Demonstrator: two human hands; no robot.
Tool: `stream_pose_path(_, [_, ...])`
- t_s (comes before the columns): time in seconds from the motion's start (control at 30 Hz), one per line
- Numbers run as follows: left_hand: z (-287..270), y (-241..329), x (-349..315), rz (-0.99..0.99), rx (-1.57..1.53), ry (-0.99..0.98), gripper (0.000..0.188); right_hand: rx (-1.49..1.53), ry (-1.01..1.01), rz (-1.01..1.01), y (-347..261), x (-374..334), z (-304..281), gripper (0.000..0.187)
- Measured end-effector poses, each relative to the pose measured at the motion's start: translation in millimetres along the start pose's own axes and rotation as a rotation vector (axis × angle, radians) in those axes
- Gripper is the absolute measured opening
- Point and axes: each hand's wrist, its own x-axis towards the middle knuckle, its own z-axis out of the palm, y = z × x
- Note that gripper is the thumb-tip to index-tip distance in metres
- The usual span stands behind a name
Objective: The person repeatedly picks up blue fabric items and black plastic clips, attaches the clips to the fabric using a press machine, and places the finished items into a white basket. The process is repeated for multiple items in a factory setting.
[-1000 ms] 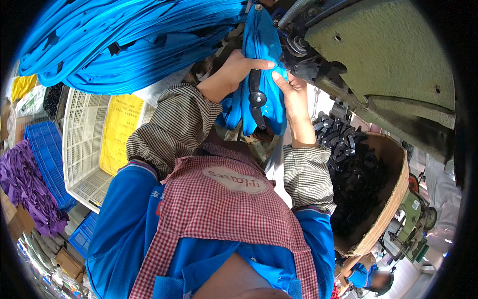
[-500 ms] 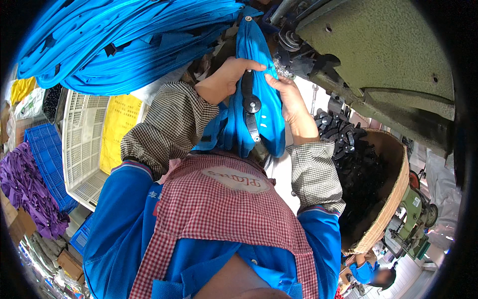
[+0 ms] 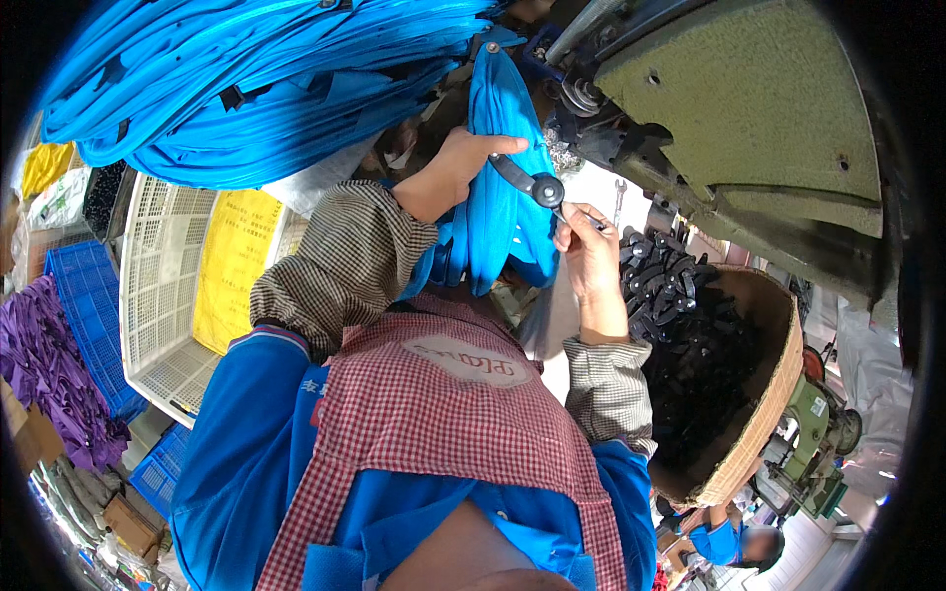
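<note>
A folded, bright blue fabric piece (image 3: 490, 217) hangs upright in front of me, with a metal rivet at its top. Across it lies a black hinged plastic piece (image 3: 513, 172) with a round pivot disc. My left hand (image 3: 445, 175) grips the fabric from the left, its thumb pressed over the cloth by the upper end of the black piece. At the right, my right hand (image 3: 591, 251) pinches the free end of the black piece beyond the disc, and that end now points right. The left fingers behind the cloth are hidden.
Close by on the right stands a green metal machine (image 3: 749, 108). Below it, a cardboard box (image 3: 754, 443) holds many black plastic pieces (image 3: 670, 286). A large blue fabric pile (image 3: 266, 89) lies far left, above a white crate (image 3: 163, 286). A co-worker (image 3: 724, 537) sits lower right.
My right hand has left the fabric's right edge, moved down and taken the black piece's lower end. The piece has swung from hanging down to slanting rightward. My left hand stays on the cloth.
</note>
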Motion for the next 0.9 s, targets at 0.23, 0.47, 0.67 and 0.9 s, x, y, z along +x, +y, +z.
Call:
stream_pose_path(0.23, [-6, -2, 8, -0.011, 0.054, -0.037, 0.057, -0.286, -0.208, 0.134, -16, 23, 9, 0.02])
stream_pose_path(0.47, [-22, -27, -21, 0.234, 0.055, -0.131, 0.06, -0.727, -0.021, -0.253, -6, 23, 34, 0.038])
stream_pose_path(0.67, [-23, -38, -35, 0.256, 0.052, -0.183, 0.058, -0.784, -0.012, -0.358, -4, 24, 35, 0.036])
stream_pose_path(0.9, [-14, -32, -25, 0.397, 0.086, -0.267, 0.037, -0.561, 0.03, -0.036, -7, 31, 42, 0.038])
